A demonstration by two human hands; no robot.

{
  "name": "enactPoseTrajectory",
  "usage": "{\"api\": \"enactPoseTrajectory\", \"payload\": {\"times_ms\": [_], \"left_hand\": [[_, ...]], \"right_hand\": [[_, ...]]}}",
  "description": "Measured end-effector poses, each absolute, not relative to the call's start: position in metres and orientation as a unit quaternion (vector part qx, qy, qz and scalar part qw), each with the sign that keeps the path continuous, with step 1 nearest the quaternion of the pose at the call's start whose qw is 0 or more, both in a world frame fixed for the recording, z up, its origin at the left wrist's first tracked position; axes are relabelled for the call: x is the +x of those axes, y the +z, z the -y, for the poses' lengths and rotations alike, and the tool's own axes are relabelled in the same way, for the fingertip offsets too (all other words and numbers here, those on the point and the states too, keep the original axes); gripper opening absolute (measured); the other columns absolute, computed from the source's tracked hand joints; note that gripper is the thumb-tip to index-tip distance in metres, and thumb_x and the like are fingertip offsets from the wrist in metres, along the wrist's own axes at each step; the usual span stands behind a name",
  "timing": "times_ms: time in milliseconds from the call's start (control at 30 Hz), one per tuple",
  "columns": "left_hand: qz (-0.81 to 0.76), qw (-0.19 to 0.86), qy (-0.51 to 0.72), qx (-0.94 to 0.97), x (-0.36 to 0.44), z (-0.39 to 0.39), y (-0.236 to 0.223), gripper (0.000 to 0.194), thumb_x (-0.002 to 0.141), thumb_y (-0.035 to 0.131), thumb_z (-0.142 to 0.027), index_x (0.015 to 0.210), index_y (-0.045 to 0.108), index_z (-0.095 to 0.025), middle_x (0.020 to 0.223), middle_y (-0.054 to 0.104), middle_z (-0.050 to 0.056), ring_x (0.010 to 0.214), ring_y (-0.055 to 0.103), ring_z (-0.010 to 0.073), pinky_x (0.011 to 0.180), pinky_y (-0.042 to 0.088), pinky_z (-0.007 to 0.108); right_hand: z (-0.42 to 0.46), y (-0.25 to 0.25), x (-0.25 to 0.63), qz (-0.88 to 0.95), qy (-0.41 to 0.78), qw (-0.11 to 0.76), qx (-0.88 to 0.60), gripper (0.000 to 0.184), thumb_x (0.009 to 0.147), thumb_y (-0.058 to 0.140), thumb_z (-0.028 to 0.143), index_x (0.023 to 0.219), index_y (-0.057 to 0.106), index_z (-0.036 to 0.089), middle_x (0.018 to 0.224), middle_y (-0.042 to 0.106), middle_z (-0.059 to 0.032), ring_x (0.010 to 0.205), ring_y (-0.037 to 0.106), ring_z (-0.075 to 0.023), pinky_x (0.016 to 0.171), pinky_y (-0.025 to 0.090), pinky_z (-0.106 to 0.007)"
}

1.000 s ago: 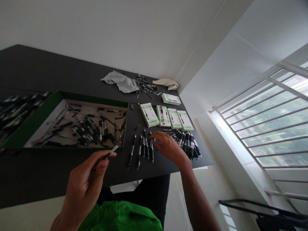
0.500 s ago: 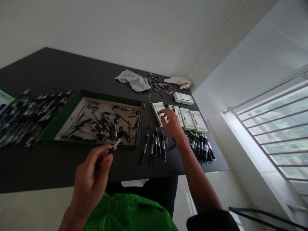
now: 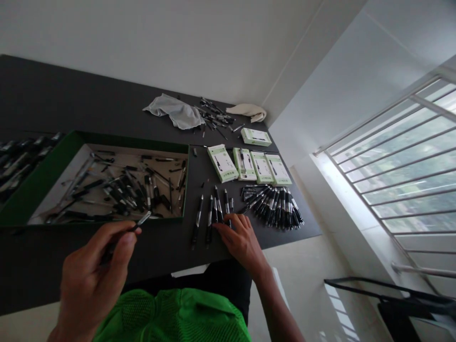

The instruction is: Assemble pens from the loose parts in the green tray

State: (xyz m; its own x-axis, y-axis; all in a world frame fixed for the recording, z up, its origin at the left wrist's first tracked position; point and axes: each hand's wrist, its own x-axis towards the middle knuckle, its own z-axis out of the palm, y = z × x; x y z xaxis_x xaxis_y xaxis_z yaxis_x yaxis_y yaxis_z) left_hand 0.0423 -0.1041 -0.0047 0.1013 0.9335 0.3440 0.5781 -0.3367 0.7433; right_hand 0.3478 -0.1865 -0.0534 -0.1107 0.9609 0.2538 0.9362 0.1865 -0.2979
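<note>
My left hand (image 3: 96, 273) is closed around a dark pen (image 3: 144, 218), whose silvery end sticks out past thumb and forefinger; the rest is hidden in the palm. On the black table, my right hand (image 3: 240, 237) has its bent fingers and thumb around the lower end of the rightmost pen (image 3: 226, 199) in a short row. My fingers cover that end. Just left of it lie several more black pens (image 3: 197, 221), pointing away from me. A small dark cap-like piece (image 3: 232, 205) lies beside the row.
A green-walled tray (image 3: 131, 138) of loose pen parts stands left of centre. Several white-green boxes (image 3: 223, 164) lie beyond my right hand, one with a pen (image 3: 245, 159) on top. A fanned pen pile (image 3: 276, 206) is at right. Grey (image 3: 174, 111) and cream cloths (image 3: 246, 111) lie at the back.
My right hand has come back from above the boxes to the near end of the pen row. My left hand still holds its pen. The view has shifted right.
</note>
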Motion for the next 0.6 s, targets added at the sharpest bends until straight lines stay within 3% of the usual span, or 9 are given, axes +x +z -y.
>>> {"api": "enactPoseTrajectory", "payload": {"times_ms": [200, 367, 600], "left_hand": [[-0.523, 0.208, 0.409, 0.718, 0.051, 0.108, 0.001, 0.017, 0.095, 0.061, -0.034, 0.1, 0.073, -0.022, 0.086, 0.082, 0.0, 0.069, 0.077, 0.0151, 0.065, 0.058, 0.019], [-0.519, 0.216, 0.405, 0.721, 0.053, 0.112, 0.002, 0.021, 0.095, 0.061, -0.038, 0.098, 0.074, -0.022, 0.082, 0.081, 0.001, 0.066, 0.076, 0.0159, 0.062, 0.058, 0.019], [-0.517, 0.243, 0.4, 0.717, 0.052, 0.111, 0.003, 0.022, 0.094, 0.063, -0.04, 0.099, 0.073, -0.021, 0.079, 0.079, 0.001, 0.064, 0.075, 0.0162, 0.059, 0.057, 0.019]], "right_hand": [[0.174, -0.047, 0.341, 0.737, 0.022, 0.166, -0.655, 0.032, 0.099, 0.073, 0.026, 0.131, 0.07, 0.029, 0.132, 0.07, -0.0085, 0.117, 0.059, -0.0305, 0.101, 0.048, -0.05], [0.179, -0.046, 0.339, 0.749, 0.037, 0.17, -0.639, 0.019, 0.103, 0.067, 0.024, 0.121, 0.071, 0.029, 0.125, 0.074, -0.005, 0.118, 0.06, -0.0289, 0.107, 0.041, -0.05], [0.187, -0.048, 0.332, 0.73, 0.043, 0.187, -0.656, 0.01, 0.1, 0.073, 0.025, 0.109, 0.069, 0.025, 0.115, 0.076, -0.0042, 0.113, 0.063, -0.0274, 0.106, 0.041, -0.049]]}}
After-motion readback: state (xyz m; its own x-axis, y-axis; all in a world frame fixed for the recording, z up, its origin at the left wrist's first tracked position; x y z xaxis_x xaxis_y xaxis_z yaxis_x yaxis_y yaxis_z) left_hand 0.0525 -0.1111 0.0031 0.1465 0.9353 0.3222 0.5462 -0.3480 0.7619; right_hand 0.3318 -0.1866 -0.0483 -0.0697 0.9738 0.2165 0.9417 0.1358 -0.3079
